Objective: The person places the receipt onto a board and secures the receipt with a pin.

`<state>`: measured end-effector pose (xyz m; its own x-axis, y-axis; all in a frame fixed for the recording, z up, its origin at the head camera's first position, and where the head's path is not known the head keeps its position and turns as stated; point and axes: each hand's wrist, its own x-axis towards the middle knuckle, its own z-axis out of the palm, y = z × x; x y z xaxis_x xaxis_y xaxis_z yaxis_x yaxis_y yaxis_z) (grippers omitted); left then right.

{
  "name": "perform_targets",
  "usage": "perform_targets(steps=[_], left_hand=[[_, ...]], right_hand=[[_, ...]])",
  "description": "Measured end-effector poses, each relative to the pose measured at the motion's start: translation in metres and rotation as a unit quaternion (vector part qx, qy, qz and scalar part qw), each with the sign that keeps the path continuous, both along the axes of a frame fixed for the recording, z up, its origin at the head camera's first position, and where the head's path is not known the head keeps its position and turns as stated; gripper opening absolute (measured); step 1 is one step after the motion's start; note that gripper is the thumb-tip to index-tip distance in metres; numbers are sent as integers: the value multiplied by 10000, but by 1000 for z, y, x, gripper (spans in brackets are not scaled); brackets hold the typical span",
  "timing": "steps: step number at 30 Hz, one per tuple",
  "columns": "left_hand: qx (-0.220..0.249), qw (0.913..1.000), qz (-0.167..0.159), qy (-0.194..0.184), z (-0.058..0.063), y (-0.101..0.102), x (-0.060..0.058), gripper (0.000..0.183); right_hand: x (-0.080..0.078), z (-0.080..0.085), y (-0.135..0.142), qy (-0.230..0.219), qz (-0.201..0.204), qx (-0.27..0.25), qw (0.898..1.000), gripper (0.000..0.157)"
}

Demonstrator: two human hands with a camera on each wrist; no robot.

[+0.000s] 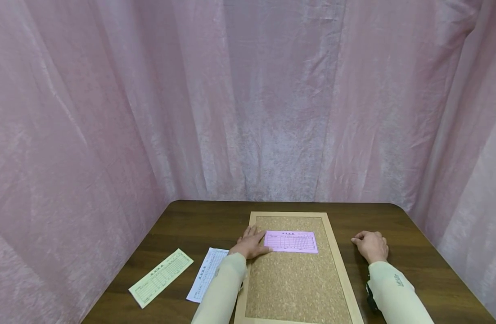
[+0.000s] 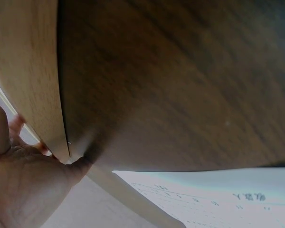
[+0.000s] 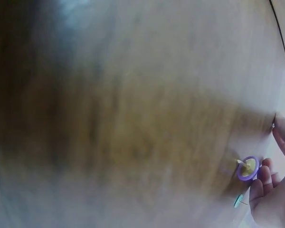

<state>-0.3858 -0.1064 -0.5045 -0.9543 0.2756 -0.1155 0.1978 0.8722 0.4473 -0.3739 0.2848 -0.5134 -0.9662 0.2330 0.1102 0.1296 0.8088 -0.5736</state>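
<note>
My left hand [image 1: 249,245] lies with spread fingers over the left edge of a framed cork board [image 1: 296,288]. Its thumb and forefinger are at the left end of a pink printed slip [image 1: 291,241], which lies flat across the upper cork. In the left wrist view, the hand [image 2: 28,183] is against the wooden frame [image 2: 31,61]. My right hand [image 1: 371,246] rests on the table right of the board, fingers bent. The right wrist view has a purple thumbtack [image 3: 247,168] and a green thumbtack [image 3: 238,201] beside its fingers; whether the fingertips pinch anything is unclear.
Left of the board lie a pale blue printed slip [image 1: 207,274] and a yellow-green printed slip [image 1: 160,277], both slanted on the dark wooden table [image 1: 207,220]. Pink curtains [image 1: 280,112] hang behind the table and at both sides.
</note>
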Motion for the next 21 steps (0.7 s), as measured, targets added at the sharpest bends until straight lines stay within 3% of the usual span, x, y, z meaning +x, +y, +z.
perform_targets(steps=[6, 21], left_hand=[[-25, 10000, 1, -2, 5, 0, 4, 74], [-19, 10000, -5, -8, 3, 0, 1, 75]], right_hand=[[0, 2, 1, -19, 39, 54, 10000, 23], [-3, 2, 2, -176, 69, 77, 9998, 24]])
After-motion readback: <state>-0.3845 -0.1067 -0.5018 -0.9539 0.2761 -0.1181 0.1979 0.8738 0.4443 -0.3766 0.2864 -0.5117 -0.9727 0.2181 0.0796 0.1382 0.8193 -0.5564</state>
